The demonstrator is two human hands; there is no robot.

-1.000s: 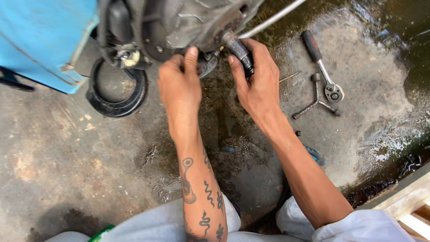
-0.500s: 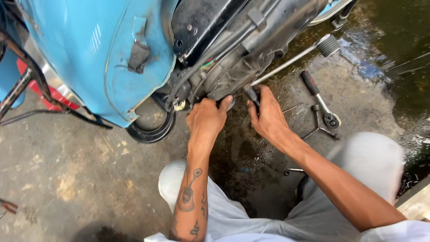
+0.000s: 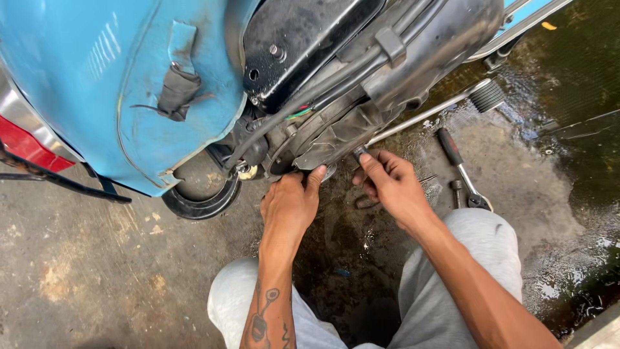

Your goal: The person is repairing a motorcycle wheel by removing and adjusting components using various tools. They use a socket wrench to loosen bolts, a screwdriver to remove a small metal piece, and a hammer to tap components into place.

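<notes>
A blue scooter body [image 3: 116, 84] stands over a dark, greasy engine casing [image 3: 336, 129]. My left hand [image 3: 289, 205] presses against the underside of the casing, fingers reaching up to a small round metal part. My right hand [image 3: 392, 186] is closed around a dark tool handle [image 3: 360, 154] whose tip points up into the casing. Most of the tool is hidden by my fingers.
A ratchet wrench [image 3: 460, 169] and a socket piece [image 3: 457, 192] lie on the wet concrete to the right. A black rubber ring [image 3: 201, 205] lies under the blue panel. A kick lever with ribbed rubber end [image 3: 485, 95] sticks out right. My knees in grey trousers [image 3: 491, 245] frame the bottom.
The view has pulled back and tilted up, showing more of the scooter body. Both hands stay at the casing underside, the right one still on the tool.
</notes>
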